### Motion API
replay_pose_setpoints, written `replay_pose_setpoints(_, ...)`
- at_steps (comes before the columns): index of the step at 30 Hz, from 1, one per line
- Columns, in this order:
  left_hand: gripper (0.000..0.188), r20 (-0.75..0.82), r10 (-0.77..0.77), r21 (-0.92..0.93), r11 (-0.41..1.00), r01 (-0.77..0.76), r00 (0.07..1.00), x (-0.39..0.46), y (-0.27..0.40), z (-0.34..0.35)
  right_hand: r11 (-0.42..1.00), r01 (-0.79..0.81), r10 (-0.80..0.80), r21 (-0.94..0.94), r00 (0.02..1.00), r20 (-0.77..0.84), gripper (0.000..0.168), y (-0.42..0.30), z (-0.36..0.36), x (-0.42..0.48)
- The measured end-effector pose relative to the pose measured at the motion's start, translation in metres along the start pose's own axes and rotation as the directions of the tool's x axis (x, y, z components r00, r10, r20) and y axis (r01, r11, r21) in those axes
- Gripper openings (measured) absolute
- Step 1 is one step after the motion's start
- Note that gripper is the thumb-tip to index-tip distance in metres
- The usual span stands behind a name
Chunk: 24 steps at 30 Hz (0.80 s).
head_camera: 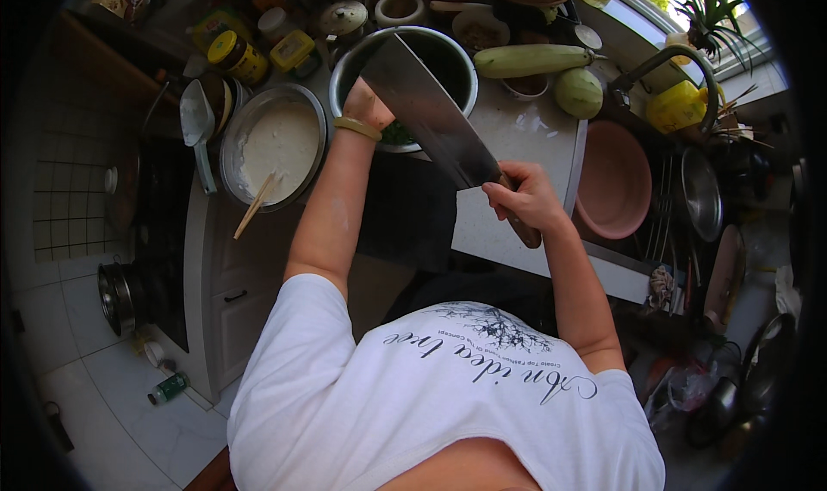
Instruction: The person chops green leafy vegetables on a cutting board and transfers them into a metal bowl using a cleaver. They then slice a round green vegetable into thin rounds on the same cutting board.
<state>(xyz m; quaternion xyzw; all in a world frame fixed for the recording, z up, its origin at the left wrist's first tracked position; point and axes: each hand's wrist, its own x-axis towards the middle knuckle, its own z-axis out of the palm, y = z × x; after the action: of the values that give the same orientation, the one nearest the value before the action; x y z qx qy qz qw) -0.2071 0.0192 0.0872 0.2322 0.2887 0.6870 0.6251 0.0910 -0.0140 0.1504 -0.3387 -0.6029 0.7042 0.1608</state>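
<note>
My right hand (526, 194) grips the wooden handle of a broad cleaver (433, 113), its blade slanting up and left over a steel bowl (470, 97). Chopped greens (395, 134) show inside that bowl below the blade. My left hand (367, 103), with a bangle at the wrist, is at the bowl's left side; its fingers are hidden behind the blade, so whether they hold anything does not show. Left of my forearm stands a metal basin of pale batter (284, 145), with wooden chopsticks (255, 205) resting in it.
A long pale green squash (533, 61) and a rounder one (579, 93) lie right of the bowl. Further right are a pink basin (614, 181) and a faucet (672, 55). Jars, a lidded pot (344, 19) and a scoop (197, 113) crowd the back and left.
</note>
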Motion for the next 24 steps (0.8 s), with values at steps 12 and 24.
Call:
replay_pose_setpoints(12, 0.056, -0.425, -0.172, -0.196, 0.976, 0.095, 0.889, -0.013, 0.014, 0.032, 0.998, -0.064, 0.064, 0.007, 0.995, -0.076, 0.013, 0.001, 0.001, 0.002)
replay_pose_setpoints(24, 0.045, -0.07, -0.1, -0.276, 0.958, 0.077, 0.993, -0.005, 0.003, 0.007, 1.0, -0.029, 0.029, 0.012, 0.997, -0.078, 0.015, 0.002, 0.004, 0.021)
